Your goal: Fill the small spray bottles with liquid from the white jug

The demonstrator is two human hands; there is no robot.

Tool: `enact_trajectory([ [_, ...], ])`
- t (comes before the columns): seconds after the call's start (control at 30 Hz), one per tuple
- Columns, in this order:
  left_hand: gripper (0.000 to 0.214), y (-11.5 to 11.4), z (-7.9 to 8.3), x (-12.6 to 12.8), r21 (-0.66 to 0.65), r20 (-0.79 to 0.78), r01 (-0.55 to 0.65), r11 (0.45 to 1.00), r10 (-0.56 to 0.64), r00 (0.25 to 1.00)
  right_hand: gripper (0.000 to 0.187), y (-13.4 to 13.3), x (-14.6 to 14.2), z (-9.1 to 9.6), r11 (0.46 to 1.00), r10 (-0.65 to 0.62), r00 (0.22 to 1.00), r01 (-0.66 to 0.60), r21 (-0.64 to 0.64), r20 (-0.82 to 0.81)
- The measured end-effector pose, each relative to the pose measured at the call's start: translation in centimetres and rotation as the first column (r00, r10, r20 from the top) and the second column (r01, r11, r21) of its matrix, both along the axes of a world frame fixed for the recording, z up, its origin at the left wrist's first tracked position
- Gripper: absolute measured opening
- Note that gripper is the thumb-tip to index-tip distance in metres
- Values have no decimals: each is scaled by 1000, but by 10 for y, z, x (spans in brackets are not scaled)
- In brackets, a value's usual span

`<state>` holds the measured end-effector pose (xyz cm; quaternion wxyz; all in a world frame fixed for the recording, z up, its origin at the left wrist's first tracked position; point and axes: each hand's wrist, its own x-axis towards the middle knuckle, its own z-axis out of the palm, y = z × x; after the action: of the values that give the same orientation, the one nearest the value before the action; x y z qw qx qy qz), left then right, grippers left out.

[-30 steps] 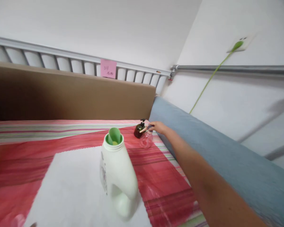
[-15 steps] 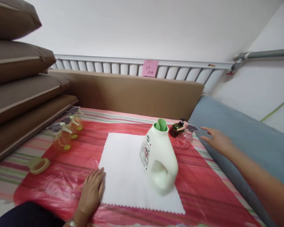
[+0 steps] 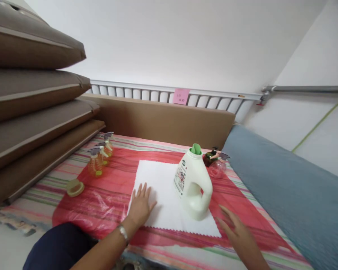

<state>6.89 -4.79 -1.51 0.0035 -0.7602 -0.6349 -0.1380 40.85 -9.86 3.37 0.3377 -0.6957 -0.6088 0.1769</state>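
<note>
My left hand [image 3: 141, 203] is open, fingers spread, over the left part of a white cloth [image 3: 160, 187] with zigzag edges. On the cloth's right side stands a pale green detergent jug [image 3: 195, 187], upright, with a handle, a picture label and a green spout in its neck. My right hand [image 3: 233, 227] is open and holds nothing; its fingers are near the cloth's lower right corner, apart from the jug. Left of the cloth lies a pale yellow-green round cap [image 3: 75, 188]. Behind the jug are a clear pink spray bottle [image 3: 218, 169] and a dark green pump bottle [image 3: 209, 159].
Several clear yellowish spray bottles [image 3: 95, 165] stand at the left on the red plastic sheet [image 3: 101, 210]. Brown cushions [image 3: 30, 116] are stacked beyond them. A brown panel [image 3: 157, 120] borders the back, and a blue-grey padded surface [image 3: 276, 180] the right.
My right hand has come down and left, from beside the pink spray bottle to the cloth's lower right corner. My left hand has moved onto the cloth with fingers spread. The view has shifted.
</note>
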Motion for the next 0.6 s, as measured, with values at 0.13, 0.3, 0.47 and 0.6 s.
enact_trajectory([
  [0.13,77,20,1,15,-120,17,50,992,-48,999,77,22,-29,-1,998,-64,982,67,8,-176],
  [0.3,79,24,-6,6,-164,11,70,984,-69,998,54,55,-45,0,996,-89,947,84,-29,-309],
  [0.47,82,23,-3,3,-199,42,94,975,-87,995,39,65,-55,3,971,-229,910,190,-142,-347],
  [0.6,84,26,-2,3,-223,48,104,969,-96,994,35,63,-62,5,942,-334,873,300,-148,-354],
])
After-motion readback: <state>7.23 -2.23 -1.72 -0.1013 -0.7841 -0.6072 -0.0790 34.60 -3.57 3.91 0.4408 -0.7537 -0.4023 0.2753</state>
